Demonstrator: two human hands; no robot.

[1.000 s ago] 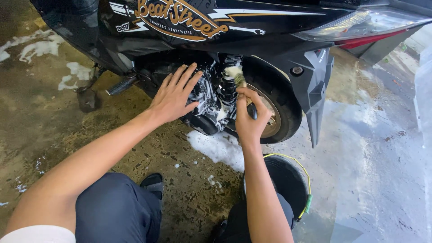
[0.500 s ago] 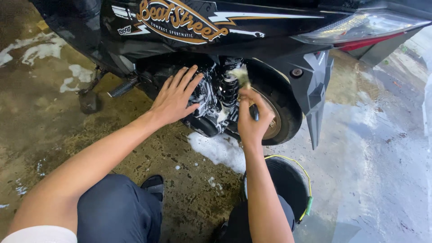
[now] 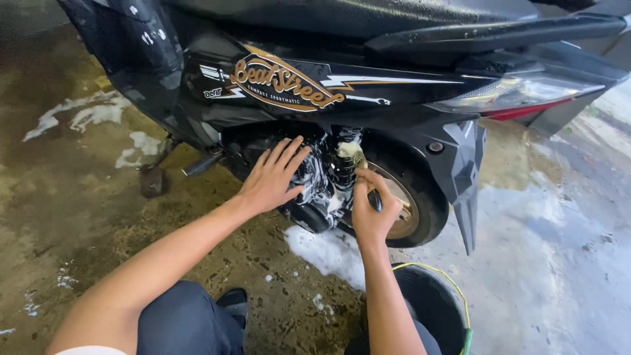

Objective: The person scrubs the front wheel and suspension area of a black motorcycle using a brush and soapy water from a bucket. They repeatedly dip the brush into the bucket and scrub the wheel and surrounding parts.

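Reaching forward from six o'clock, the right hand (image 3: 372,209) gripped a dark-handled brush (image 3: 360,167), bristles up at twelve o'clock against the soapy rear shock (image 3: 343,164). At ten o'clock, the left hand (image 3: 273,177) lay flat, fingers spread, on the suds-covered engine casing (image 3: 314,197) of the black scooter (image 3: 368,85).

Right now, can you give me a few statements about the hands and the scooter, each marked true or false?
1. The right hand holds a brush against the soapy shock spring. True.
2. The left hand grips a hose. False: it rests open-palmed on the foamy engine casing.
3. A black bucket stands beside the right forearm. True.
4. The floor is dry and spotless. False: it is wet, with foam patches.
5. The rear wheel has been taken off. False: it is mounted.
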